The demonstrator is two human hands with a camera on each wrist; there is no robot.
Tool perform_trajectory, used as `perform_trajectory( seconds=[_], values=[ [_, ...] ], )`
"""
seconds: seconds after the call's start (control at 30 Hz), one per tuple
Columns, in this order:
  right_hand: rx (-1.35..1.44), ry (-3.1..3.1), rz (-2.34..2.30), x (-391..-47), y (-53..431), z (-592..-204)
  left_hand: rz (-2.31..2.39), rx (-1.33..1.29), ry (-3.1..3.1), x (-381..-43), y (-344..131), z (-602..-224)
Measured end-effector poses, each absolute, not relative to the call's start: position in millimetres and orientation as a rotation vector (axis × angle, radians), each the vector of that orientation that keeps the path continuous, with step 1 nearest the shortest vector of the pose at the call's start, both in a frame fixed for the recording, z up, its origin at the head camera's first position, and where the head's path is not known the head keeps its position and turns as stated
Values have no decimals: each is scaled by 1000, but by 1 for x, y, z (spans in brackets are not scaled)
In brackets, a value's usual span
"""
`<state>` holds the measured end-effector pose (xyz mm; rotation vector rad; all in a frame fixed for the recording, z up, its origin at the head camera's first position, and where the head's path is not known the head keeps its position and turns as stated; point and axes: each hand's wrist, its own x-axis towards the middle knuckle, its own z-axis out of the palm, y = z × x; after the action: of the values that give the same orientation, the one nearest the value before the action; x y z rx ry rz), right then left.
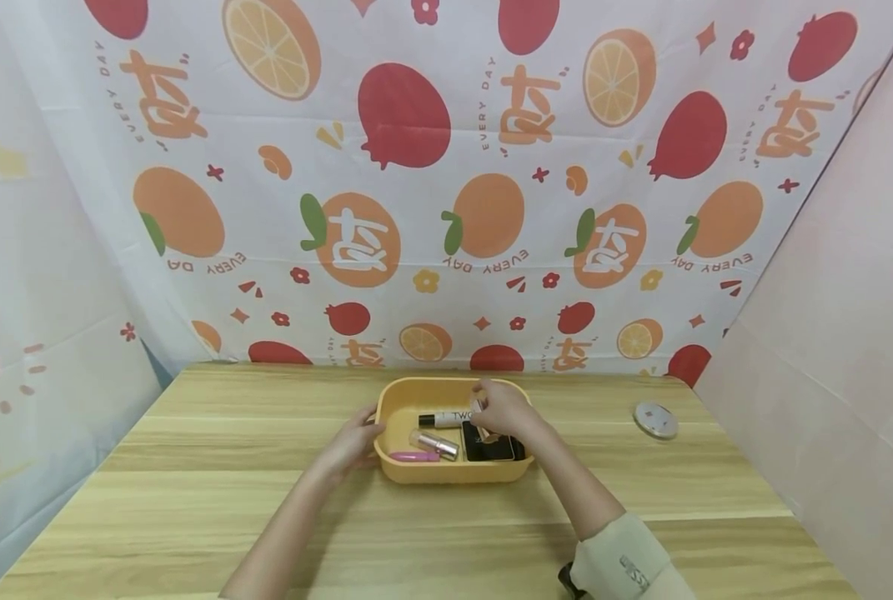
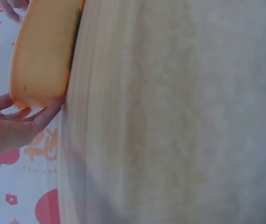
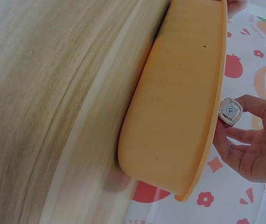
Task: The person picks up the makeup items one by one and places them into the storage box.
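Note:
A yellow plastic basket (image 1: 454, 473) stands on the wooden table. My left hand (image 1: 352, 442) grips its left end, thumb at the rim and fingers against the outer wall, as the left wrist view also shows. Over the basket's right half, my right hand (image 1: 508, 410) pinches a lipstick (image 3: 230, 110) whose silver end carries a round label. Inside the basket lie a white tube with a black cap (image 1: 446, 419), a clear and silver lipstick tube (image 1: 437, 446), a pink pen-like tube (image 1: 413, 457) and a black square compact (image 1: 487, 446), partly hidden beneath my right hand.
A round silvery tin (image 1: 655, 420) lies on the wooden table (image 1: 266, 433) to the right of the basket. Behind the table hangs a white curtain with fruit prints (image 1: 423, 200). A black object (image 1: 570, 581) shows beside my right sleeve.

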<state>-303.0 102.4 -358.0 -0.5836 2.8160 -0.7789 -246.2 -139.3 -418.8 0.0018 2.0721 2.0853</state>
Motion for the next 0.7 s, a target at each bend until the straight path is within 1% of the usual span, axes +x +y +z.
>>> perform_trajectory(
  seconds=[0.2,0.7],
  values=[
    [-612,2816,-748,-302,101,-358,2044,45,2095,-245,-138,-418],
    [-590,2798,-768,-301,99,-359,1978,-13,2174,-243,-135,-414]
  ],
)
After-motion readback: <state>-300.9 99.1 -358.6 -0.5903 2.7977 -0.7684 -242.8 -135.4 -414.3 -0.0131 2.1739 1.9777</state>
